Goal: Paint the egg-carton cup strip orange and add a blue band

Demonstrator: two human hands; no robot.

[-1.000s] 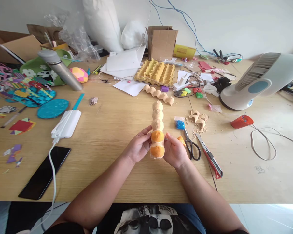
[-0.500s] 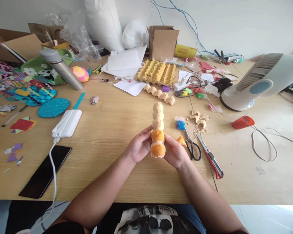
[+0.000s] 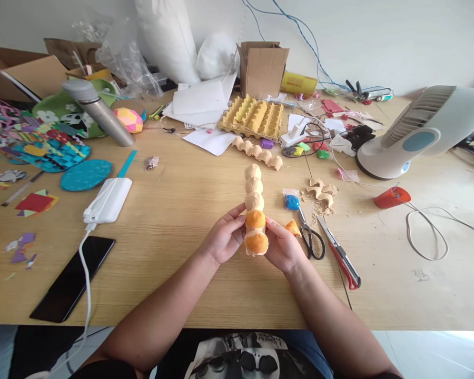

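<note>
Between my two hands is an egg carton strip (image 3: 254, 201), a row of several bumps pointing away from me. Its two nearest bumps are covered in orange; the farther ones are bare tan. My left hand (image 3: 226, 236) grips its left edge near the orange bumps, and my right hand (image 3: 281, 243) grips the right edge. Just right of my right hand lie an orange clay packet (image 3: 293, 228), black-handled scissors (image 3: 313, 241) and a blue clay packet (image 3: 291, 200). A red utility knife (image 3: 344, 261) rests farther right.
Beyond the strip lie another carton strip (image 3: 257, 152) and a yellow egg tray (image 3: 253, 117). Cut carton scraps (image 3: 322, 190) sit to the right, near a red cup (image 3: 392, 197) and a white fan (image 3: 406, 134). On the left are a phone (image 3: 73, 278), power bank (image 3: 109, 200) and steel flask (image 3: 102, 113).
The far end of the egg carton strip has tilted slightly to the left. Both hands keep their hold on it, almost still.
</note>
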